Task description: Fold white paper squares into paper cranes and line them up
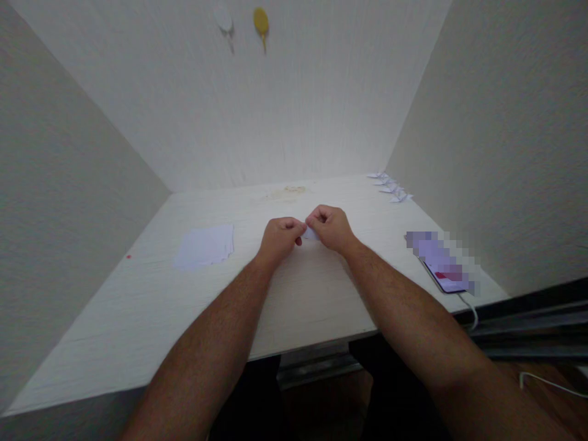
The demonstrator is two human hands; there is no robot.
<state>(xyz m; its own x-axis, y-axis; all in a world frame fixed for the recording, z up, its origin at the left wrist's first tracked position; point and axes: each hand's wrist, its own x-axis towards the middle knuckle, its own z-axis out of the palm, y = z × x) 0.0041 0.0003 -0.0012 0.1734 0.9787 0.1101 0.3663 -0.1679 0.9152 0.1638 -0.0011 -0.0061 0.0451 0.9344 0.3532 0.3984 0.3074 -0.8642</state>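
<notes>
My left hand and my right hand meet at the middle of a white table, fingers curled. Between their fingertips both hands pinch a small piece of white paper, most of it hidden by the fingers. A stack of white paper sheets lies flat to the left of my left hand. Several small folded white paper figures sit in a row at the far right of the table by the wall.
A phone with a lit screen lies near the table's right front edge, a white cable running off it. Walls close in on the left, back and right. Two small objects, one yellow, hang on the back wall.
</notes>
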